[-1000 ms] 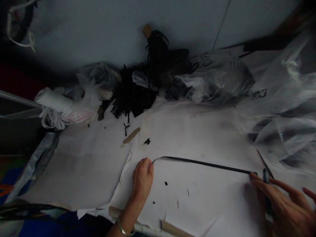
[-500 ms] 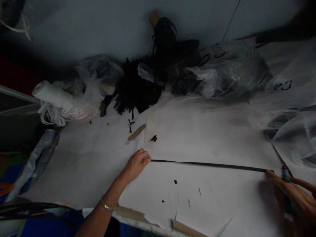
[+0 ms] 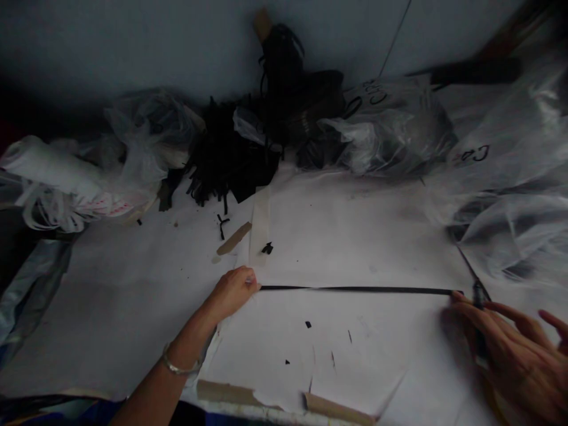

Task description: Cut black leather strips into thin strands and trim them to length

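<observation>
A long narrow black strip (image 3: 381,289) runs nearly level across the white paper-covered table (image 3: 337,231). My left hand (image 3: 233,290), wearing a bracelet on the wrist, pinches its left end. At the right end, the fingertips of my right hand (image 3: 510,343) press on the strip. That same hand also holds a dark pen-like tool (image 3: 478,296) between its fingers, and its lower part is partly hidden. A thin dark strip-like piece (image 3: 468,265) lies just beyond this tool. Small black scraps (image 3: 308,324) are scattered on the paper below the strip.
Along the back lie a pile of black strips (image 3: 226,160), a dark bag (image 3: 306,106) and clear plastic bags (image 3: 390,139). A white roll (image 3: 53,165) with loose white cord stands at the left. Brown tape (image 3: 337,408) edges the table front.
The view has turned a little to the right, so things appear shifted left. Both hands keep hold of the strip's ends, and it stays stretched between them.
</observation>
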Demonstrator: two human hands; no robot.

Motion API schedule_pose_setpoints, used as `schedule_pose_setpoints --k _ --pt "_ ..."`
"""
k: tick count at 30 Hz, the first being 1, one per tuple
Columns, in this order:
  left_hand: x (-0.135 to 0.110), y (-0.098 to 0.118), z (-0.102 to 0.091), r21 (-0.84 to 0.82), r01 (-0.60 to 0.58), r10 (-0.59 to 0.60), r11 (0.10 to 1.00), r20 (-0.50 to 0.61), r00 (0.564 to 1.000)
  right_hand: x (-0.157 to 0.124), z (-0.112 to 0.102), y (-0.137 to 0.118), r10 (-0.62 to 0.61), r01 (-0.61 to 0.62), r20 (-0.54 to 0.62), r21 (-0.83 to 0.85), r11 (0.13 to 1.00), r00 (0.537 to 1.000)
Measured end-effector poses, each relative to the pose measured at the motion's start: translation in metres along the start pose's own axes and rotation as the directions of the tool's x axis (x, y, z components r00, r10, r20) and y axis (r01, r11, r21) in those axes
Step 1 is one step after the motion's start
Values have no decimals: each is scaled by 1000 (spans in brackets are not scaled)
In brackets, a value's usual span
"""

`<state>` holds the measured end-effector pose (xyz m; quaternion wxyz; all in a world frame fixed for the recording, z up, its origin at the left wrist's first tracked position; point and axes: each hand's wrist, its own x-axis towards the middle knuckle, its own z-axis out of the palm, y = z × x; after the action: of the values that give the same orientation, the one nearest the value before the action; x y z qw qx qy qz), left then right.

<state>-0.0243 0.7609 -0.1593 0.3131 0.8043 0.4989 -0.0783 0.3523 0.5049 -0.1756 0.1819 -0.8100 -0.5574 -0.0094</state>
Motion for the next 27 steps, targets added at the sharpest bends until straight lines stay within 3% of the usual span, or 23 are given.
schedule_pose_setpoints --k 2,5,8,10,12,14,18,21,24,27 --pt "-2 3 1 38 -27 29 999 -50 998 -1 0 -2 43 -43 12 70 997 999" --pt "-7 7 5 91 -83 94 992 -123 988 -5 3 6 39 -40 29 47 998 999" --pt "-14 5 8 147 -171 197 974 -188 962 -10 9 29 -114 118 60 -71 990 992" --pt "-18 0 11 251 -263 327 931 -259 909 -12 14 45 -238 245 62 -145 959 969" --pt "-21 -8 16 380 -327 454 865 -316 833 -13 18 52 -289 292 42 -160 943 956" --pt "-23 -15 22 478 -368 551 798 -331 766 -14 18 49 -240 241 22 -116 964 970" --pt "-25 -24 32 567 -410 645 715 -306 701 -16 13 25 -35 37 52 -40 999 998" --pt "-26 -25 34 610 -415 674 675 -281 683 -17 8 10 30 -24 36 -149 989 999" --pt "-31 -24 36 639 -408 683 652 -261 682 -17 5 5 21 -21 -4 -219 975 1000" --pt "-43 -26 43 671 -366 658 645 -243 713 -19 7 13 -30 34 19 -216 976 999"
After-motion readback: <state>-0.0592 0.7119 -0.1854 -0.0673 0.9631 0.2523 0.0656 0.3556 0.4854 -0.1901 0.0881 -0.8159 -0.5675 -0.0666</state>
